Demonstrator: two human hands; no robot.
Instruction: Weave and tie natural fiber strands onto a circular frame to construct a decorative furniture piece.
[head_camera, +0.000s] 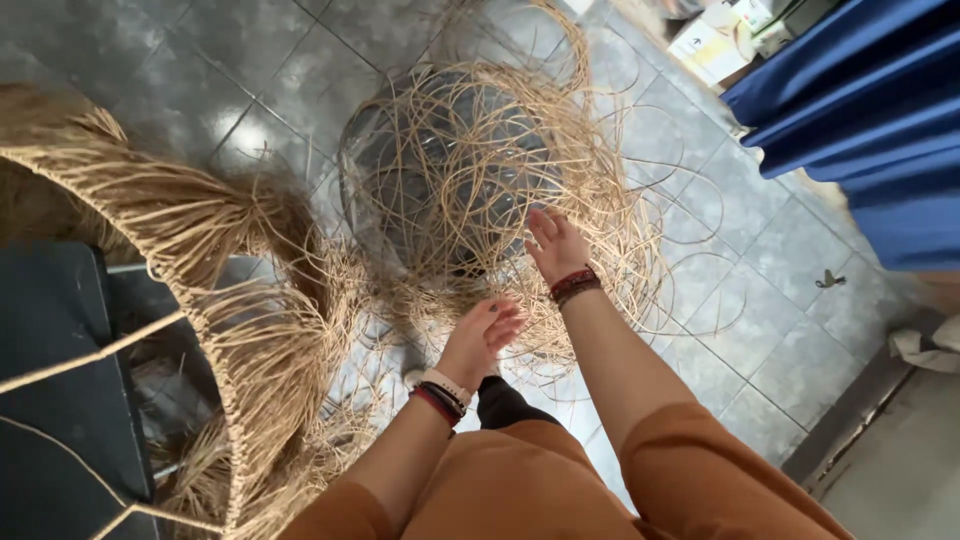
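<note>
- The loose tangle of rattan strands (480, 190) lies on the grey tiled floor (760, 300), heaped over a dark round form that shows through the coils.
- The right hand (553, 243) is spread flat, fingers extended, against the near edge of the tangle; it grips nothing.
- The left hand (482, 335) hovers just short of the strands, fingers loosely curled, also empty as far as one can see.
- The strands look light, thin and springy; they would likely snag on each other, so lifting a single one near its free end seems wiser than grabbing a bunch.
- At left stands a woven frame with a fringe of fibre (240, 330), apart from both hands.
</note>
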